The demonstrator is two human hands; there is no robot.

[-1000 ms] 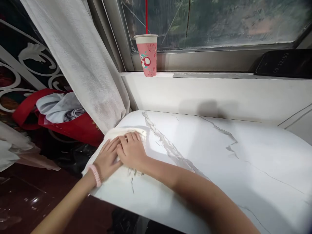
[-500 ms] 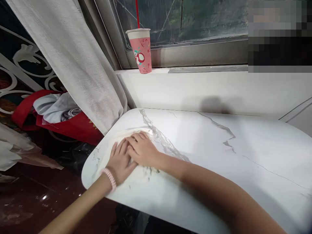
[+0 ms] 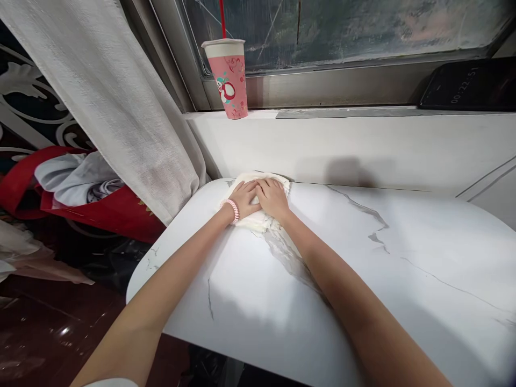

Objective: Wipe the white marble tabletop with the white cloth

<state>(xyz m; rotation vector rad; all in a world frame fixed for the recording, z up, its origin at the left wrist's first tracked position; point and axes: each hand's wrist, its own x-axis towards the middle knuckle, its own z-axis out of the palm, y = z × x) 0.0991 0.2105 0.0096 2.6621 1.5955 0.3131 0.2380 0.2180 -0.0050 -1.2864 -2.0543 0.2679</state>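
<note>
Two hands, the left hand [image 3: 244, 196] and right hand [image 3: 273, 197], lie flat on one cloth [image 3: 258, 220]. One pink band [image 3: 233, 210] circles the left wrist. One table [image 3: 363, 279] bears the cloth. One cup [image 3: 227, 80] with one straw [image 3: 221, 19] stands on the sill. There is one curtain [image 3: 116, 107], one red bag [image 3: 100, 212] and one phone [image 3: 470, 86].

- The left hand [image 3: 244, 198] and right hand [image 3: 273, 198] have slid from the worktop's [image 3: 363, 258] near-left edge to its far edge by the wall.
- The cream cloth [image 3: 258, 221] moved with them, still pressed flat beneath both palms.
- Both arms now stretch out further.
</note>
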